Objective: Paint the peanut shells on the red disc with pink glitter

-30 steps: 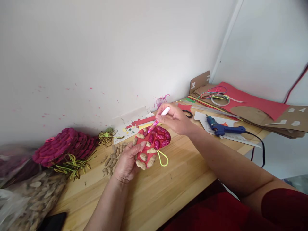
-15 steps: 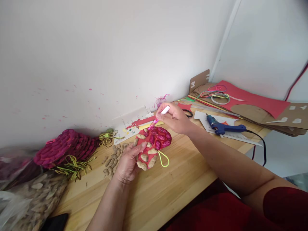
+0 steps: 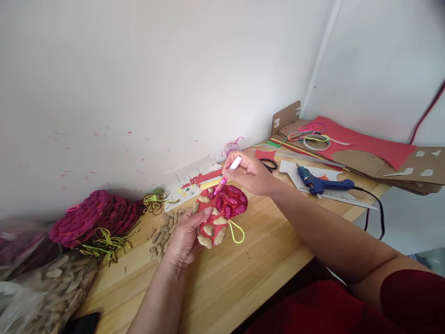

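My left hand (image 3: 187, 234) grips the left edge of a red disc (image 3: 218, 208) covered in peanuts, thumb on top. Peanuts on its upper right are painted magenta (image 3: 232, 199); those on its lower left keep their bare tan shell (image 3: 208, 230). From the disc's lower right edge hangs a yellow-green cord loop (image 3: 237, 233). Pinched in my right hand (image 3: 246, 171) is a paintbrush (image 3: 235, 163) with a white handle end and pink smears lower down. Its tip meets the disc's upper part, beside a partly painted peanut.
Loose peanuts (image 3: 163, 234) lie left of my left hand. Farther left are stacked magenta peanut discs (image 3: 97, 218) with cords (image 3: 107, 246) and a bag of peanuts (image 3: 66, 283). Scissors (image 3: 269, 164), a blue glue gun (image 3: 323, 184) and red sheets (image 3: 368, 137) sit to the right.
The brush and my right hand have shifted slightly left and down across the upper part of the disc. My left hand keeps its hold on the disc.
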Available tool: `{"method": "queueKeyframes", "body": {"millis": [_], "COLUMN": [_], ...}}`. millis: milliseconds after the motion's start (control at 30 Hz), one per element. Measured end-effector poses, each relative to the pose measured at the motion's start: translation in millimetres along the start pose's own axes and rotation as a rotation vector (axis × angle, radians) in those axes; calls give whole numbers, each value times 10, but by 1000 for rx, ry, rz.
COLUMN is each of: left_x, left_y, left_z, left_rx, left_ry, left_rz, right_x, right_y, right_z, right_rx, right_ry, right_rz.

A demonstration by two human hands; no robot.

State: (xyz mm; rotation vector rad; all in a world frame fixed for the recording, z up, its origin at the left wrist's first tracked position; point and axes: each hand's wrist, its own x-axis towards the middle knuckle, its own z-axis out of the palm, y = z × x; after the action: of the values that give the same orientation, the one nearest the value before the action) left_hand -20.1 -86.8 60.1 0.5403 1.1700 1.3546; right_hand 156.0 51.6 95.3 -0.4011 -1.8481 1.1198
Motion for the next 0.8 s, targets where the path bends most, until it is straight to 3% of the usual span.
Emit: {"method": "queueKeyframes", "body": {"millis": [100,267,400,567,700,800], "left_x": [6,22,16,13,18,22], "left_y": [-9,-32,-36,-29,-39,-61], "left_z": [-4,-22,-28,-23,-21,-26], "left_rx": [13,17,28,31,46,67], "left_ry": [-6,-26,-27,-34,-30,-50], "left_rz": [11,33,30,29,36,66], "right_x": [-2,1,11,7,7,2], "right_y": [12,43,63,41,47,45], "right_z": [5,2,-7,0,1,2], "right_rx": [29,43,47,78,35,40], "right_ry": [63,9,101,13,113,53], "right_rz": [-30,32,-8,42,2,-4]}}
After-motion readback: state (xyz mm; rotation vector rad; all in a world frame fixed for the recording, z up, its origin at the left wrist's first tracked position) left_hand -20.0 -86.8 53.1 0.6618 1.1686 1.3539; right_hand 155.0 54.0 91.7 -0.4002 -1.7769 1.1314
